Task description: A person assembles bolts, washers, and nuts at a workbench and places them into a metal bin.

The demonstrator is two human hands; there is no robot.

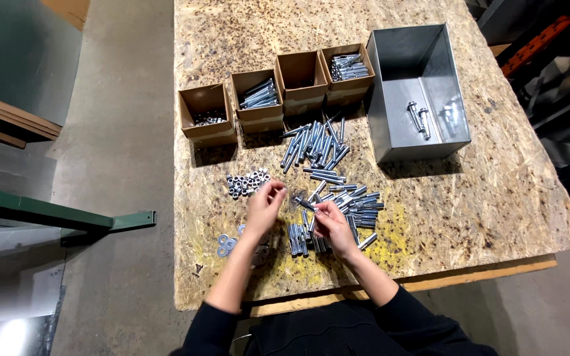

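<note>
Hands working at frame centre, near the chipboard bench's [496, 198] lower edge.
Left hand [263, 206] is pinching something too small to identify; right hand [333, 226] is gripping a silver steel bolt [305, 204]; bare board lying right.

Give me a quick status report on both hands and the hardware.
Left hand pinching a small part, too small to identify. Right hand holding a bolt. Loose bolts and nuts close around both hands.

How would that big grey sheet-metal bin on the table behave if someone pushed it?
The grey sheet-metal bin probably slides rather than tips: it sits flat and wide. It likely feels light, holding only a few bolts, which may roll and rattle inside.
</note>
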